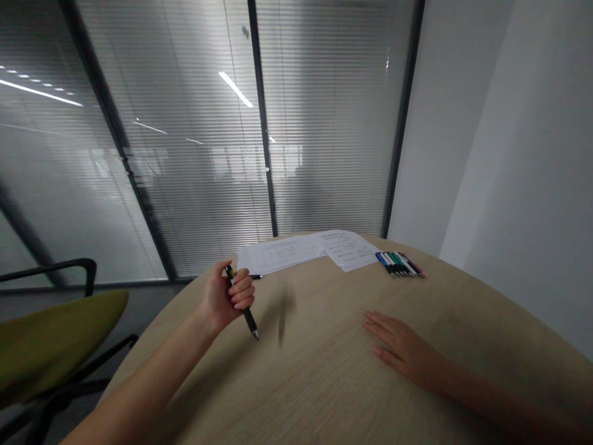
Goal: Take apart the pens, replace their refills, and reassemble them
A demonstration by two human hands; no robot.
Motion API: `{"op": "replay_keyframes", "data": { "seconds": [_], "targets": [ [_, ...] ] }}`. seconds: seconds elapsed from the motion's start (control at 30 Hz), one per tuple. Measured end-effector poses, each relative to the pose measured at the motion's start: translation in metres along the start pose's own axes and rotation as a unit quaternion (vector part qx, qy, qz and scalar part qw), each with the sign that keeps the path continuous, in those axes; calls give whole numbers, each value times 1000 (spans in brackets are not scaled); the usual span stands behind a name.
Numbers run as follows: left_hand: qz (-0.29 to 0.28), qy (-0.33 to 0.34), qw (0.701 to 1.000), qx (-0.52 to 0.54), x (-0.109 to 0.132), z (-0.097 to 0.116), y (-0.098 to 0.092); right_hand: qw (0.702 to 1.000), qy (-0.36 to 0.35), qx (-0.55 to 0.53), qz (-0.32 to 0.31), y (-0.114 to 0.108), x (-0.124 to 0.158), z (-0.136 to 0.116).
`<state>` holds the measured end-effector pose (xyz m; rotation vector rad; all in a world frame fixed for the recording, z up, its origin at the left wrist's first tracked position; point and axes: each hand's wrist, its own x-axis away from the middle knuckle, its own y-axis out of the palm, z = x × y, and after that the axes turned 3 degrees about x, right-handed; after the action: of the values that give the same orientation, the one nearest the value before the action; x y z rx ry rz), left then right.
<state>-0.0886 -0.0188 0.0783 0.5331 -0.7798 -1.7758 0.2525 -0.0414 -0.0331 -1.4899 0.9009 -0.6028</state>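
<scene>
My left hand [231,290] is raised over the left part of the table, its fingers wrapped round a black pen [251,322]. The pen's silver tip points down and to the right, apart from its shadow on the wood. My right hand [402,347] lies flat on the tabletop with its fingers stretched out and nothing in it. Behind my left hand, another dark pen [256,277] lies by the near edge of the printed papers [290,252], partly hidden by my fingers.
A row of several pens or markers [401,264] lies side by side at the back right of the round wooden table [315,383]. A green chair [60,337] with black armrests stands at the left. Glass panels with blinds [333,136] and a white wall [523,185] border the table.
</scene>
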Motion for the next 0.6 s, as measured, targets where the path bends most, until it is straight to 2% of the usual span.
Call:
{"op": "replay_keyframes", "data": {
  "seconds": [0.23,0.6],
  "targets": [
    [-20,-6,1000,-7,6,-4,10,1000,-2,-7,16,4,1,2],
    [-26,-15,1000,-10,4,-3,7,999,0,-18,28,8,1,6]
  ]
}}
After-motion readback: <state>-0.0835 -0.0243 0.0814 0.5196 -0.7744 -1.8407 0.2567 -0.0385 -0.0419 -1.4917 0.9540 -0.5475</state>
